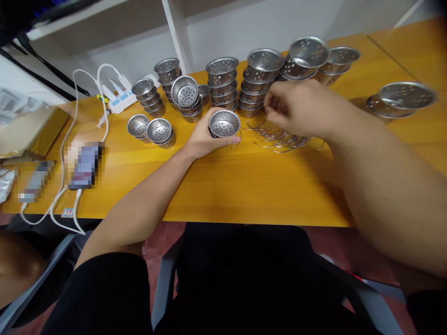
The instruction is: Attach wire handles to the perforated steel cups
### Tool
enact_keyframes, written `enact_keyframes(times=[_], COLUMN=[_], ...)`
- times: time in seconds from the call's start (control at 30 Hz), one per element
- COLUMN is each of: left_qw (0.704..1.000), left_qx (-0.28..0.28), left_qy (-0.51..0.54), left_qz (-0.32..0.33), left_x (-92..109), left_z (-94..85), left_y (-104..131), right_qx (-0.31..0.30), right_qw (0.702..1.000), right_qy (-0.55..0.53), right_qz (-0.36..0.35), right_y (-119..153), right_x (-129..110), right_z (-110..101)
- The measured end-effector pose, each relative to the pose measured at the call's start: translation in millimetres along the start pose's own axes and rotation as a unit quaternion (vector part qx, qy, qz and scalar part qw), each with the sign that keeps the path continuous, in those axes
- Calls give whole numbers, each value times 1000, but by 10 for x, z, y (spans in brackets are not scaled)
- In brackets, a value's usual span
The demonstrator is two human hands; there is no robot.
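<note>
My left hand (204, 135) is wrapped round a small perforated metal cup (224, 124), its open top facing up. A bit of thin wire shows by the thumb at the cup's right side. My right hand (291, 104) is over a loose heap of thin curved wires (279, 138), fingers curled in toward the thumb. Whatever it may be pinching is hidden or too small to make out. Just behind that hand rises a stack of perforated cups (256, 86), and another stack (222, 83) stands behind the held cup.
More perforated cups (159, 131) stand to the left, others (407, 100) to the far right. A white power strip (122, 100) with cables, a phone (85, 165), a second phone (37, 181) and a cardboard box (33, 132) are on the left. Another person's limb (19, 263) shows at lower left.
</note>
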State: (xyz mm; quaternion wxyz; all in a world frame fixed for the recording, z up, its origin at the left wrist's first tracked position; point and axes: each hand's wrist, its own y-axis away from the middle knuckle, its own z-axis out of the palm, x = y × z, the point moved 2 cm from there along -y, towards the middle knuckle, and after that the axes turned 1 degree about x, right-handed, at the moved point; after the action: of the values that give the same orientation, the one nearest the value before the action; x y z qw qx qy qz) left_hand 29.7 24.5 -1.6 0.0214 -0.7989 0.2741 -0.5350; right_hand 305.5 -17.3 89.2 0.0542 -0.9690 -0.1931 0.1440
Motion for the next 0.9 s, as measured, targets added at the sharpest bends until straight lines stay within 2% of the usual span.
enact_keyframes(times=[0.27, 0.43, 0.7, 0.9], left_qw=[999, 1000, 999, 998], left_qx=[2, 14, 28, 54], left_qy=[36, 8, -21, -31], left_qz=[3, -1, -6, 18], left_x=[4, -16, -47, -107], left_z=[-12, -27, -43, -51], left_y=[-14, -23, -7, -40], right_qx=[7, 10, 26, 31], right_qw=[996, 993, 991, 988], right_qy=[-81, -106, -110, -122], right_qz=[33, 52, 71, 87], right_y=[10, 12, 19, 29], right_x=[-189, -239, -227, -238], right_z=[154, 225, 273, 315])
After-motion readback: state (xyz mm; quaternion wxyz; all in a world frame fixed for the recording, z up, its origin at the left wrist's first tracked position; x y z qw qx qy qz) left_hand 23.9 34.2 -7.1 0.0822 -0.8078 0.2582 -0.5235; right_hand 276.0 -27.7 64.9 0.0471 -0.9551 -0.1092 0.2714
